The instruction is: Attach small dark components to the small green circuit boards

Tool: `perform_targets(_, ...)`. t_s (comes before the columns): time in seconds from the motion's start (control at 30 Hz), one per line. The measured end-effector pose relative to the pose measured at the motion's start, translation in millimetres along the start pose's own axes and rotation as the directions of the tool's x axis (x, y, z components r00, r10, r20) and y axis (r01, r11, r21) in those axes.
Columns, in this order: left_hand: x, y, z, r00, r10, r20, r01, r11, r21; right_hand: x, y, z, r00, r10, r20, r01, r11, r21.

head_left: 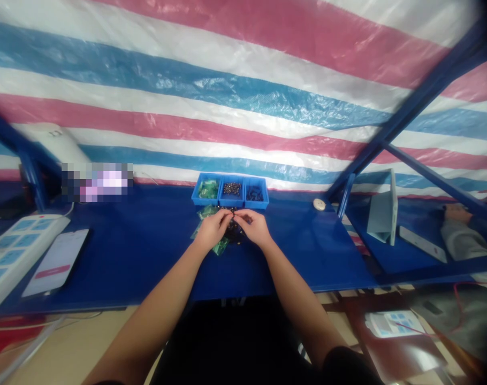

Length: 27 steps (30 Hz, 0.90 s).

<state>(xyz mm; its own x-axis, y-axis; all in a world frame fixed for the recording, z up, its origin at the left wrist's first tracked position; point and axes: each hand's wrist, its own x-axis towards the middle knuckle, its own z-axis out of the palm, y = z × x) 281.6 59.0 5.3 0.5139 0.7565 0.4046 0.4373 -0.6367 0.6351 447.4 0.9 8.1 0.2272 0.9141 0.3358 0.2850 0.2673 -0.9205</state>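
My left hand [212,229] and my right hand [256,226] meet at the middle of the blue table, fingertips pinched together. Whatever small thing they hold between them is too small to make out. Beneath the fingers lies a heap of small dark and brassy parts [236,235]. Green translucent packets [220,247] lie around my left hand, partly covered by it. Just beyond the hands stands a row of joined blue bins: one with green packets [207,189], one with small metallic pieces [231,189], one with dark blue pieces [254,193].
A power strip [21,251] and a phone [59,262] lie at the left. Near the right frame post [372,141] sits a round pale object [319,204]. Past it are a tablet-like stand [383,208] and another person's sleeve [462,235]. Striped sheeting [227,96] hangs behind.
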Motion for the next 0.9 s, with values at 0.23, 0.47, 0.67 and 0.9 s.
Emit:
perform_targets(0.23,0.5,-1.5,2.0,0.999,0.026,-0.041,-0.026,1.0,-0.005,0.3,-3.5,-0.6,1.0,0.026,-0.008,-0.026,0.999,0.039)
perform_targets(0.47,0.5,-6.9,4.2,0.998,0.063,-0.021,-0.063,0.998,0.004,-0.2,-2.1,0.8,1.0,-0.016,0.01,0.015,0.998,0.058)
perform_targets(0.67,1.0,-8.6,4.0,0.997,0.047,-0.053,-0.047,0.999,0.003,1.0,-3.3,-0.3,0.997,-0.078,-0.002,0.078,0.993,0.091)
perform_targets(0.9,-0.3,-1.1,0.0,0.994,0.044,-0.096,-0.047,0.998,-0.034,1.2,-1.0,-0.5,0.998,-0.055,0.003,0.055,0.996,0.071)
